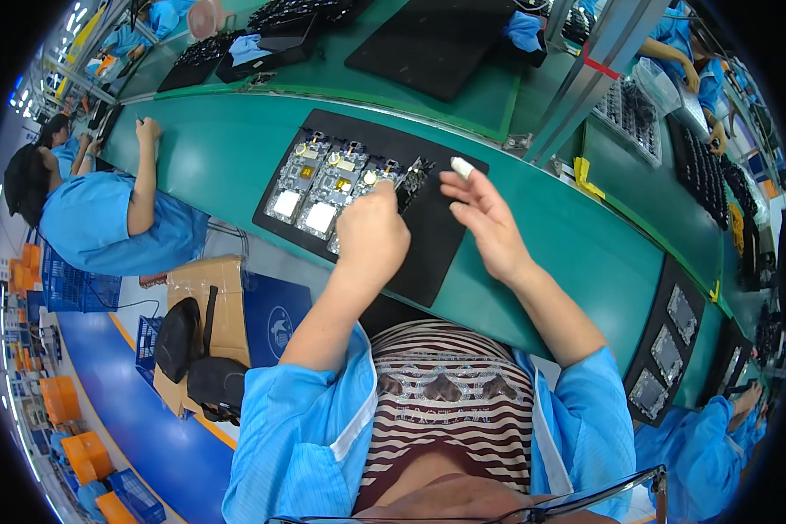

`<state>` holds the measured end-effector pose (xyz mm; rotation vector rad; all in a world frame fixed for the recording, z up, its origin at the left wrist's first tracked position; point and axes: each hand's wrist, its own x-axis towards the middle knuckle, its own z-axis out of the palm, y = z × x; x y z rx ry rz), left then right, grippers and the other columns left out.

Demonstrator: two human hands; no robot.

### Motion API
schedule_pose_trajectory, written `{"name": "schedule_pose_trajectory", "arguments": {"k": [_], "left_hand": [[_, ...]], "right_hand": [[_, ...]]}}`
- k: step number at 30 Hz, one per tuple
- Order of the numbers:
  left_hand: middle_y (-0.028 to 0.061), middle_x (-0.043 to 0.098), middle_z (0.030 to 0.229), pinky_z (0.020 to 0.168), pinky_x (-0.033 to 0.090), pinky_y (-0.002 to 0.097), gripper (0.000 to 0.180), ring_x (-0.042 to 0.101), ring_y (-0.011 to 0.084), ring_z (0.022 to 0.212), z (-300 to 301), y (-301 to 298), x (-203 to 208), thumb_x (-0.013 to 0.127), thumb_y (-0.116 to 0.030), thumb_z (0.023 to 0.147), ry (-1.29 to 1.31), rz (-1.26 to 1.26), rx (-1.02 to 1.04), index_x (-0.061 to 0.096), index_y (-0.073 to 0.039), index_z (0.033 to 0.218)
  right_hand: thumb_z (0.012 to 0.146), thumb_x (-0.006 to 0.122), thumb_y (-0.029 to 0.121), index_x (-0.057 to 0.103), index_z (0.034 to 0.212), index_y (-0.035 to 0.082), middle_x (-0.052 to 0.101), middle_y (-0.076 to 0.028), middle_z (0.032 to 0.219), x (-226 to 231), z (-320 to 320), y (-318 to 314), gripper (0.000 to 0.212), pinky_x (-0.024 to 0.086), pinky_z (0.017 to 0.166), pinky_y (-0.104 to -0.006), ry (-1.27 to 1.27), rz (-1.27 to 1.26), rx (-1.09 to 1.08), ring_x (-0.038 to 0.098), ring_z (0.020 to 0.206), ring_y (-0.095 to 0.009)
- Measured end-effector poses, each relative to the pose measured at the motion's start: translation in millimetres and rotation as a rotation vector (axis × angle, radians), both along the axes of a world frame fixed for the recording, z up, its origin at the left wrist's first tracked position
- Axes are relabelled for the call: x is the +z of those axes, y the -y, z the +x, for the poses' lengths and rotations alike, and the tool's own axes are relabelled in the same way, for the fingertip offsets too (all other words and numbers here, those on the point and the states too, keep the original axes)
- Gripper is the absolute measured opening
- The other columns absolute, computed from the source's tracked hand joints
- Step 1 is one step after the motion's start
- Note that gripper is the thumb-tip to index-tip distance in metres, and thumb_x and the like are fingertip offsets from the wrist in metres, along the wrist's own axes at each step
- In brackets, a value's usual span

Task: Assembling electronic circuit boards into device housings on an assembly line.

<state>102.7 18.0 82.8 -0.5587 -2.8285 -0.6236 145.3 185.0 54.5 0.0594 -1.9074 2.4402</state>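
Grey rectangular circuit boards point(334, 185) sit on a flat black mat point(445, 231), left grip point(374, 231) curled over one (can't tell if it's clamped), right grip point(487, 218) spread, no clue which are done or left.

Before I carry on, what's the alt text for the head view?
A person's curled left hand is over circuit boards on a black mat; the open right hand hovers to their right, a white cover on one fingertip. A co-worker in blue sits farther left.
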Motion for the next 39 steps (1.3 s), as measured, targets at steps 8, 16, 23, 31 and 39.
{"name": "schedule_pose_trajectory", "arguments": {"k": [8, 16, 23, 31, 39], "left_hand": [[0.0078, 0.064, 0.076, 0.059, 0.044, 0.0252, 0.009, 0.057, 0.0076, 0.069, 22, 18, 18, 0.055, 0.003, 0.08, 0.675, 0.849, -0.273, 0.056, 0.005, 0.089], [0.0084, 0.065, 0.098, 0.072, 0.047, 0.021, 0.027, 0.059, 0.0075, 0.085, 27, 27, 8, 0.052, 0.007, 0.083, 0.903, 0.767, -0.326, 0.054, 0.007, 0.109], [0.0052, 0.063, 0.079, 0.058, 0.043, 0.0197, 0.01, 0.053, 0.0028, 0.071, 30, 25, 4, 0.054, 0.004, 0.083, 0.819, 0.792, -0.296, 0.056, 0.006, 0.093], [-0.0007, 0.058, 0.068, 0.051, 0.033, 0.0195, 0.006, 0.043, 0.0003, 0.063, 31, 22, -2, 0.056, -0.001, 0.086, 0.749, 0.826, -0.26, 0.056, 0.004, 0.087], [-0.0026, 0.054, 0.064, 0.049, 0.031, 0.0197, 0.007, 0.04, 0.0002, 0.059, 29, 29, -14, 0.056, -0.003, 0.086, 0.729, 0.81, -0.27, 0.056, 0.003, 0.085]], "right_hand": [[0.094, 0.046, 0.014, 0.039, 0.134, 0.001, 0.05, -0.009, 0.127, 6, -10, -42, 0.042, 0.038, 0.095, -0.029, 0.104, 0.039, 0.21, 0.049, 0.111, -0.015], [0.095, 0.049, 0.017, 0.055, 0.12, -0.001, 0.061, -0.005, 0.107, 13, -12, -53, 0.032, 0.048, 0.079, -0.0253, 0.314, -0.161, 0.417, 0.057, 0.088, -0.01], [0.089, 0.058, 0.013, 0.06, 0.115, 0.001, 0.064, -0.007, 0.105, 19, -14, -61, 0.029, 0.05, 0.073, -0.0234, 0.326, -0.334, 0.438, 0.06, 0.087, -0.009], [0.084, 0.06, 0.003, 0.059, 0.114, -0.002, 0.063, -0.012, 0.109, 22, -11, -50, 0.03, 0.049, 0.082, -0.0255, 0.261, -0.353, 0.369, 0.061, 0.097, -0.014], [0.083, 0.061, 0.001, 0.052, 0.122, -0.003, 0.061, -0.019, 0.112, 30, -9, -50, 0.04, 0.048, 0.087, -0.0263, 0.232, -0.298, 0.384, 0.061, 0.099, -0.018]]}}
